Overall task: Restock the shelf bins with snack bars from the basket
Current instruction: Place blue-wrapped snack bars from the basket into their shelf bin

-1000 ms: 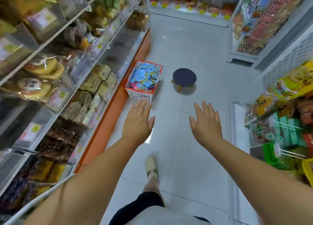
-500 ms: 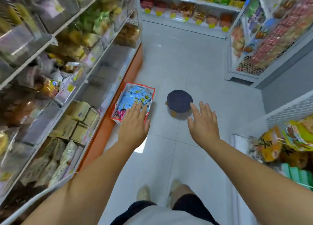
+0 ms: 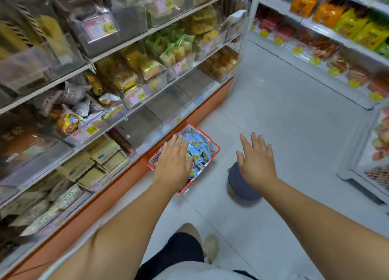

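A red-rimmed white basket (image 3: 215, 145) stands on the floor against the orange base of the left shelf. It is full of blue snack bar packets (image 3: 197, 151). My left hand (image 3: 173, 164) is stretched out flat above the basket's near half, fingers straight, holding nothing. My right hand (image 3: 255, 160) is spread open over a round dark blue stool (image 3: 240, 187) to the right of the basket, also holding nothing. Clear shelf bins (image 3: 147, 124) on the lowest shelves beside the basket look bare inside.
The left shelving (image 3: 117, 54) holds clear bins of packaged snacks with price tags. More snack shelves (image 3: 328, 46) run across the far end and along the right side. Light floor tiles (image 3: 284, 115) form the aisle. My foot in a pale shoe (image 3: 210, 248) shows below.
I have walked forward along the aisle; the basket and stool are now close beneath my hands. Both hands stay stretched out and open.
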A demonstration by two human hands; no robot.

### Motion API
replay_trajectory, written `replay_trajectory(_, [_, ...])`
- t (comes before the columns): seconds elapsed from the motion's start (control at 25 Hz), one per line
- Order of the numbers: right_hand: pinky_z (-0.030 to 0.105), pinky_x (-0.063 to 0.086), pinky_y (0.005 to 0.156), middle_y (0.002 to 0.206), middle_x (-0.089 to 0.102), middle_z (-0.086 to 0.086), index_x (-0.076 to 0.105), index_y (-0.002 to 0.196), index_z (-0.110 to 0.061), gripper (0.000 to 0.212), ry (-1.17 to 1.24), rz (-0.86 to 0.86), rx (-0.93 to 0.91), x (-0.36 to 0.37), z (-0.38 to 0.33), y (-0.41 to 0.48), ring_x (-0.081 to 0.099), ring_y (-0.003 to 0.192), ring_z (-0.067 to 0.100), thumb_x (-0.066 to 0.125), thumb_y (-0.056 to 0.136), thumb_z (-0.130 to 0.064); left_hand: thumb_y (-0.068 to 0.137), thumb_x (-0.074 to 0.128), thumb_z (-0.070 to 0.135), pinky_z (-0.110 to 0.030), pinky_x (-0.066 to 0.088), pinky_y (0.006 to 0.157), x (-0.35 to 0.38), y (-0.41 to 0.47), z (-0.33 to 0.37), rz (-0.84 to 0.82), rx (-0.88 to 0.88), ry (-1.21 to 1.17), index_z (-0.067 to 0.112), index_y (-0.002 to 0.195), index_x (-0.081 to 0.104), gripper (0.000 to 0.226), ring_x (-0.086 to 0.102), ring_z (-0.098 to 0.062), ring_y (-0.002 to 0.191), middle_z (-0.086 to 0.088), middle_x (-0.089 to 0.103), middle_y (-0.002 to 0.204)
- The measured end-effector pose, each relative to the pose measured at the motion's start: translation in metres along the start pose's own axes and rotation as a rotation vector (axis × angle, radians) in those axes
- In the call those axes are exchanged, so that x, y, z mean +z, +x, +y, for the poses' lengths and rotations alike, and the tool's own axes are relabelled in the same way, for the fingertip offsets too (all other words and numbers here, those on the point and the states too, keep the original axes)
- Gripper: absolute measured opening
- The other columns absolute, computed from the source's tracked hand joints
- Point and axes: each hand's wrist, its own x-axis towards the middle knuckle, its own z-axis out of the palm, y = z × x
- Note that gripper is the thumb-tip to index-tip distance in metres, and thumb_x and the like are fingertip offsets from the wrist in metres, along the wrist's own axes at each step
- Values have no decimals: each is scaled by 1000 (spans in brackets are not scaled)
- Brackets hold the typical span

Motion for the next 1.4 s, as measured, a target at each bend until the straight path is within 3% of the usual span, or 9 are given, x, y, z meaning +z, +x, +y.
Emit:
replay_trajectory(0.36, [47, 8, 118, 160, 12, 11, 13, 154, -22, 56, -86, -102, -280, 17, -25, 203, 6, 148, 29, 27, 102, -38, 102, 30, 42, -37, -2, 121, 41, 143, -38, -40, -221, -29, 17, 154, 17, 59, 1, -19, 149, -3, 10, 161])
replay_trajectory(0.72, [43, 10, 120, 161, 10, 9, 10, 154, -24, 55, -145, -318, -567, 51, -53, 328, 8, 148, 26, 24, 103, -39, 101, 21, 47, -35, -13, 115, 88, 196, -56, -114, -464, -9, 17, 154, 10, 62, -6, -19, 149, -3, 0, 162])
replay_trajectory(0.84, [42, 9, 120, 162, 6, 8, 6, 154, -25, 56, -217, -443, -725, 87, -55, 362, 7, 149, 24, 22, 103, -39, 101, 17, 46, -38, -13, 117, 131, 212, -50, -160, -618, -53, 18, 154, 5, 61, -9, -21, 148, -4, -2, 162])
replay_trajectory(0.96, [40, 9, 120, 162, 6, 6, 7, 154, -23, 56, -336, -579, -935, 129, -53, 407, 9, 148, 22, 22, 103, -39, 101, 20, 44, -41, -3, 121, 179, 237, -40, -151, -818, -104, 17, 154, 8, 61, -4, -22, 149, -4, 5, 162])
replay_trajectory(1.08, [38, 16, 119, 160, 13, 6, 9, 154, -23, 55, -393, -623, -1066, 173, -61, 450, 16, 146, 21, 24, 103, -39, 101, 19, 45, -39, -2, 121, 239, 252, -23, -184, -988, -178, 16, 154, 6, 61, -7, -21, 149, -4, 3, 162])
replay_trajectory(1.24, [33, 29, 111, 151, 34, 4, 19, 152, -23, 52, -399, -632, -1162, 258, -74, 475, 35, 136, 22, 27, 102, -38, 101, 19, 46, -37, 1, 120, 330, 265, -31, -231, -1073, -320, 18, 154, 1, 62, -1, -20, 149, -2, -1, 162])
replay_trajectory(1.4, [31, 26, 112, 152, 33, 4, 20, 152, -19, 53, -431, -630, -1261, 366, -75, 486, 32, 138, 21, 26, 103, -38, 101, 23, 49, -40, 16, 118, 423, 283, -59, -252, -1059, -363, 19, 154, 2, 64, 12, -25, 147, -3, 3, 162])
